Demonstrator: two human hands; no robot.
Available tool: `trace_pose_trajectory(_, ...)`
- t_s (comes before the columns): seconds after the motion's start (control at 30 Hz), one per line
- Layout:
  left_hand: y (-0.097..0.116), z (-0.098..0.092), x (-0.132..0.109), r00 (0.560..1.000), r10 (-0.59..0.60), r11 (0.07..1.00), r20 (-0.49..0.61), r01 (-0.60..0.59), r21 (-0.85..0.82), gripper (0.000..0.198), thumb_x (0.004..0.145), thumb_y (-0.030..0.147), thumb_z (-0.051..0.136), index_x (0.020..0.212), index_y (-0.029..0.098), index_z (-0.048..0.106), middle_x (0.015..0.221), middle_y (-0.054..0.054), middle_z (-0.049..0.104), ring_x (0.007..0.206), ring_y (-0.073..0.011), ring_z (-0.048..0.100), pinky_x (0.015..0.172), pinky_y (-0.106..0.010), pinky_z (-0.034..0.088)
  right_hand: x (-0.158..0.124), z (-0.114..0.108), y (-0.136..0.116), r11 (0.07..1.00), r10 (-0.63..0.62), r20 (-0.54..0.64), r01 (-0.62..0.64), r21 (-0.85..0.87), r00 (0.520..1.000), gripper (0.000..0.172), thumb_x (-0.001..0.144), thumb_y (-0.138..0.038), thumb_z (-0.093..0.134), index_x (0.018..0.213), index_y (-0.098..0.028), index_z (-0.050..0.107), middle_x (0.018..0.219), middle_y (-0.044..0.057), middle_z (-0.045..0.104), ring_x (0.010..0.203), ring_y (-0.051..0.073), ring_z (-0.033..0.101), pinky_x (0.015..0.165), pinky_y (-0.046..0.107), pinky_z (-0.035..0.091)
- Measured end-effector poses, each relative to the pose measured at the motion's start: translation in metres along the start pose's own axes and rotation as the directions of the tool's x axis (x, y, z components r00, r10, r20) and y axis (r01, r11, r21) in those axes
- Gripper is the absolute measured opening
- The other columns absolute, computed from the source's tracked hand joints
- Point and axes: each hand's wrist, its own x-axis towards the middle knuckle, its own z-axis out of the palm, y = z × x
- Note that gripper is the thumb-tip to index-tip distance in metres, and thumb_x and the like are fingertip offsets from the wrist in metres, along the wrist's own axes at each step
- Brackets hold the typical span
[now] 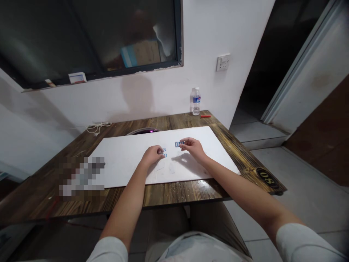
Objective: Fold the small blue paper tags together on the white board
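Head view, tabletop lot. Principal items: small blue wire clips, rectangular in outline, probably plastic-coated paper clips, though too small to confirm. Two groups: the left-hand clips (164, 153) and the right-hand clips (178, 144). Handling: judged very light, thin and stiff yet springy, the coating perhaps a little slippery; best taken by a narrow end or outer edge between fingertip pads. Condition: slim blue outlines with open centres, several loops showing in each group.

Location: above the middle of a white board (122, 162), lying on a dark-stained wooden table (174, 122). Left hand (152, 155): fingers curled, tips pinched at the left-hand clips. Right hand (192, 148): thumb and forefinger extended and pressed together on the right-hand clips. Exact grip obscured at this scale.

Accompanying items: a plastic water bottle (195, 102) and a red marker (205, 116) near the far table edge; a coiled white cable (96, 127) at the far left corner; a dark round object (142, 131) partly behind the board. Pixelated patch at the table's left, contents indeterminable.
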Motion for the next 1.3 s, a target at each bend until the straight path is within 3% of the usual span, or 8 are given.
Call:
trace_pose_trajectory(0.23, 0.011, 0.003, 0.001, 0.997, -0.028, 0.985, -0.073, 0.015, -0.172, 0.018, 0.051, 0.02, 0.082, 0.065, 0.019, 0.071, 0.063, -0.003, 0.065, 0.06, -0.0168, 0.056, 0.057, -0.028, 0.04, 0.001, -0.002, 0.006, 0.999, -0.017, 0.01, 0.018, -0.048, 1.0, 0.048, 0.058, -0.051, 0.084, 0.089, -0.017, 0.07, 0.059, -0.002, 0.062, 0.058, 0.017, 0.063, 0.062, 0.034, 0.054)
trace_pose_trajectory(0.4, 0.032, 0.003, -0.003, 1.0, 0.007, 0.895, 0.03, 0.007, -0.446, 0.029, 0.052, 0.034, 0.087, 0.069, 0.019, 0.069, 0.068, -0.003, 0.067, 0.063, -0.0163, 0.06, 0.06, -0.028, 0.046, 0.001, -0.004, 0.009, 0.983, -0.066, 0.025, 0.069, -0.172, 0.998, 0.044, 0.063, -0.052, 0.08, 0.09, -0.018, 0.071, 0.061, -0.001, 0.063, 0.059, 0.018, 0.064, 0.061, 0.033, 0.052)
trace_pose_trajectory(0.53, 0.041, 0.002, -0.006, 0.995, 0.029, 0.851, 0.094, 0.025, -0.524, 0.038, 0.049, 0.037, 0.089, 0.075, 0.017, 0.069, 0.067, -0.001, 0.064, 0.063, -0.0146, 0.059, 0.062, -0.028, 0.046, 0.0, -0.004, 0.012, 0.96, -0.114, 0.078, 0.13, -0.249, 0.99, 0.036, 0.066, -0.047, 0.079, 0.09, -0.02, 0.072, 0.062, -0.001, 0.065, 0.06, 0.017, 0.063, 0.061, 0.031, 0.049)
trace_pose_trajectory(0.73, 0.041, 0.005, -0.007, 0.994, 0.031, 0.841, 0.1, 0.029, -0.541, 0.037, 0.05, 0.033, 0.089, 0.077, 0.016, 0.069, 0.065, -0.001, 0.063, 0.061, -0.013, 0.058, 0.061, -0.026, 0.045, -0.002, -0.002, 0.017, 0.941, -0.144, 0.182, 0.192, -0.279, 0.973, 0.033, 0.067, -0.043, 0.079, 0.092, -0.022, 0.074, 0.07, 0.002, 0.07, 0.065, 0.018, 0.064, 0.065, 0.032, 0.049)
trace_pose_trajectory(0.9, 0.04, 0.012, -0.008, 0.996, 0.029, 0.858, 0.086, 0.019, -0.514, 0.038, 0.052, 0.033, 0.088, 0.081, 0.016, 0.07, 0.069, -0.002, 0.064, 0.064, -0.0145, 0.06, 0.062, -0.027, 0.047, -0.002, 0.0, 0.019, 0.948, -0.136, 0.183, 0.182, -0.263, 0.974, 0.034, 0.069, -0.044, 0.078, 0.093, -0.021, 0.074, 0.067, 0.002, 0.07, 0.063, 0.018, 0.064, 0.064, 0.032, 0.05)
trace_pose_trajectory(1.17, 0.038, 0.025, -0.007, 0.996, 0.019, 0.869, -0.082, -0.057, -0.492, 0.039, 0.055, 0.034, 0.085, 0.086, 0.017, 0.071, 0.07, 0.0, 0.061, 0.064, -0.0137, 0.057, 0.06, -0.026, 0.045, -0.004, 0.002, 0.015, 0.971, -0.06, 0.242, 0.112, -0.209, 0.969, 0.036, 0.069, -0.042, 0.079, 0.096, -0.019, 0.072, 0.07, 0.003, 0.071, 0.068, 0.021, 0.068, 0.067, 0.034, 0.053)
trace_pose_trajectory(1.3, 0.036, 0.027, -0.007, 0.995, 0.023, 0.906, -0.101, -0.063, -0.418, 0.038, 0.059, 0.038, 0.083, 0.089, 0.018, 0.071, 0.072, -0.001, 0.063, 0.067, -0.0147, 0.059, 0.061, -0.026, 0.046, -0.004, 0.004, 0.012, 0.983, -0.039, 0.228, 0.078, -0.165, 0.973, 0.039, 0.068, -0.045, 0.08, 0.096, -0.018, 0.072, 0.07, 0.003, 0.07, 0.068, 0.021, 0.069, 0.068, 0.034, 0.054)
